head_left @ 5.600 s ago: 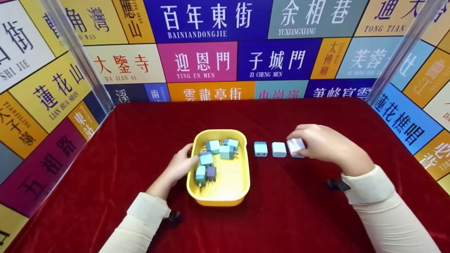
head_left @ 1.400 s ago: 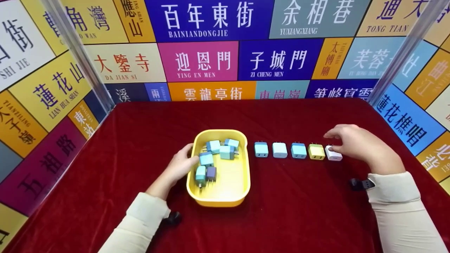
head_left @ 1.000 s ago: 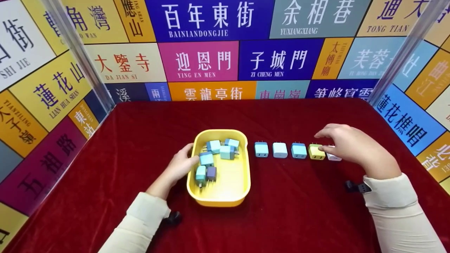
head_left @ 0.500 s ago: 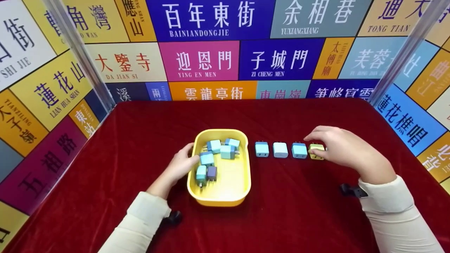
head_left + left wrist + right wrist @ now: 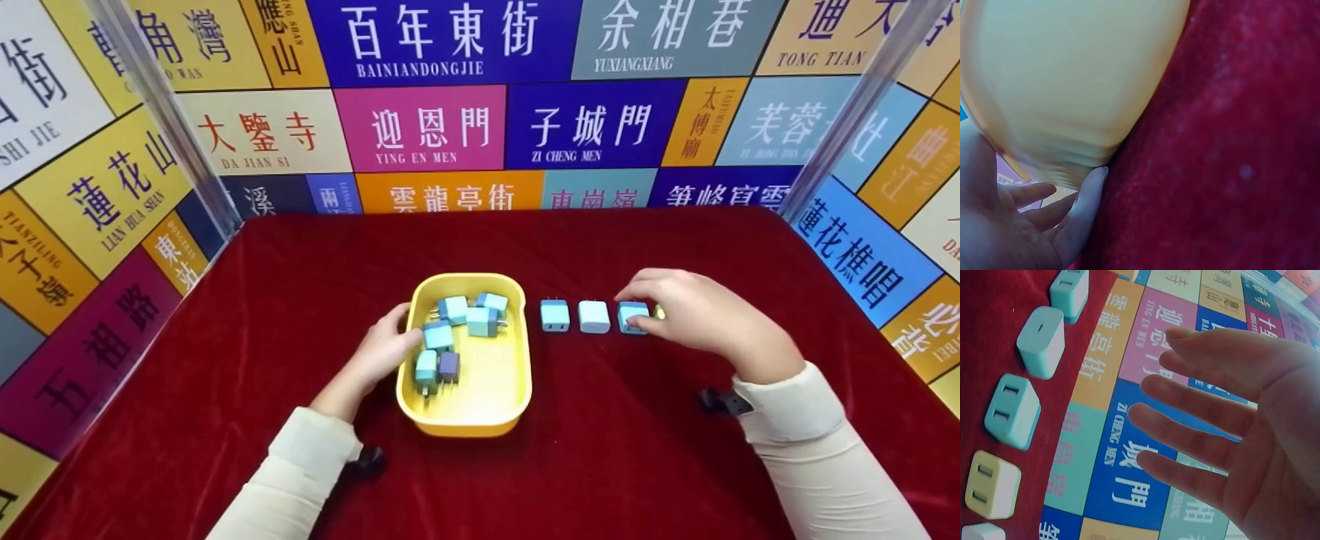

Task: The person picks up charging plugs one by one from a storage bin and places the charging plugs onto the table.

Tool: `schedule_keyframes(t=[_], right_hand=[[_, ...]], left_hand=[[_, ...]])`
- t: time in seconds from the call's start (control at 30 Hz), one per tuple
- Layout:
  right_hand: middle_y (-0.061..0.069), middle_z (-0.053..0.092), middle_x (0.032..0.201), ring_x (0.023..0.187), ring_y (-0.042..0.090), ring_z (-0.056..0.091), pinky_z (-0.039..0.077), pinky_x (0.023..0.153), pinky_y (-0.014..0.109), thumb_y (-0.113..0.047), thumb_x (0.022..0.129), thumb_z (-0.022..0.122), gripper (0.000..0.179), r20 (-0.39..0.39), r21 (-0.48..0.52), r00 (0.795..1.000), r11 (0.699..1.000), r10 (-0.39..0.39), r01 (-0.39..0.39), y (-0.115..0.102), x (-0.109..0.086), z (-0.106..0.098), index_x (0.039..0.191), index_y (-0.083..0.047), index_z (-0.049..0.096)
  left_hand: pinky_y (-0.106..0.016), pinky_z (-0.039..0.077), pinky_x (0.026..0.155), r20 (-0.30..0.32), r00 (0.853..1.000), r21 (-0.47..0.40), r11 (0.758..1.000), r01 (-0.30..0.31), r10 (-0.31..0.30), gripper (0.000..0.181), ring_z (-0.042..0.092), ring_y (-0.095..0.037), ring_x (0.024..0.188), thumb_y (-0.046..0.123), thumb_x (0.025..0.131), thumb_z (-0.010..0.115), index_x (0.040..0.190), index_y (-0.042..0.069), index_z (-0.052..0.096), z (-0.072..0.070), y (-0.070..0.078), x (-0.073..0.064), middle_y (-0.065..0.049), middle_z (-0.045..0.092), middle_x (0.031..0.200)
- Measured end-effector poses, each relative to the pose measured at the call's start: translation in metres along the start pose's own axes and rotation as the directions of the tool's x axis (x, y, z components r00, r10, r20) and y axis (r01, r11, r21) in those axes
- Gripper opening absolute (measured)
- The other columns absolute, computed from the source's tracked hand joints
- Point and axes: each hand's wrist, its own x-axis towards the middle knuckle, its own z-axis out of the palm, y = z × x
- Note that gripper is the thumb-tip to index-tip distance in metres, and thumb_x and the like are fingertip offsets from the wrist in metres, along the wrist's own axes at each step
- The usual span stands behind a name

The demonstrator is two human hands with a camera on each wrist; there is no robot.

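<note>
My left hand (image 5: 386,345) holds the left rim of a yellow plastic bin (image 5: 469,431); in the left wrist view, its fingers (image 5: 1086,208) lie against the outer wall. Several chargers, including a purple one (image 5: 448,366), lie in the bin with metal prongs showing. To its right, chargers stand in a row: blue (image 5: 555,316), pale (image 5: 594,318), blue (image 5: 633,315), yellow (image 5: 992,484) and white (image 5: 982,532). Over the row hovers my right hand (image 5: 697,319), fingers spread and holding nothing. Its thumb overlaps the third charger in the head view, and the white one is hidden there.
Dark red velvet cloth (image 5: 600,457) covers the table. Panels with street names (image 5: 420,127) stand at the back and sides, with clear posts (image 5: 847,112) at the corners. Dark wrist cameras (image 5: 724,403) stick out below both cuffs.
Over the last second and a half my right hand has moved left along the row, from the white end charger to above the third. The chargers and the left hand stay in place.
</note>
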Motion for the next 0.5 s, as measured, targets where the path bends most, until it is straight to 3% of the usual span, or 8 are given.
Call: schedule_keyframes(t=[0.2, 0.5], right_hand=[[0.006, 0.073, 0.111, 0.103, 0.025, 0.069, 0.059, 0.093, 0.046, -0.01, 0.092, 0.081, 0.023, -0.001, -0.027, 0.997, 0.997, -0.071, 0.071, -0.018, 0.02, 0.007, 0.115, -0.009, 0.08], [0.007, 0.072, 0.113, 0.106, 0.026, 0.069, 0.059, 0.096, 0.045, -0.014, 0.092, 0.082, 0.025, -0.011, -0.047, 0.984, 0.983, -0.178, 0.177, -0.054, 0.049, 0.012, 0.116, -0.008, 0.08]], left_hand=[[-0.042, 0.058, 0.096, -0.022, 1.0, 0.015, 1.0, -0.006, 0.006, 0.062, 0.064, -0.028, 0.113, 0.017, 0.093, 0.057, 0.155, 0.01, 0.053, 0.0, -0.002, -0.001, -0.016, 0.065, 0.138], [-0.042, 0.06, 0.091, -0.021, 1.0, 0.016, 1.0, -0.016, 0.016, 0.063, 0.066, -0.028, 0.113, 0.016, 0.093, 0.058, 0.155, 0.009, 0.053, 0.001, 0.0, 0.001, -0.017, 0.065, 0.137]])
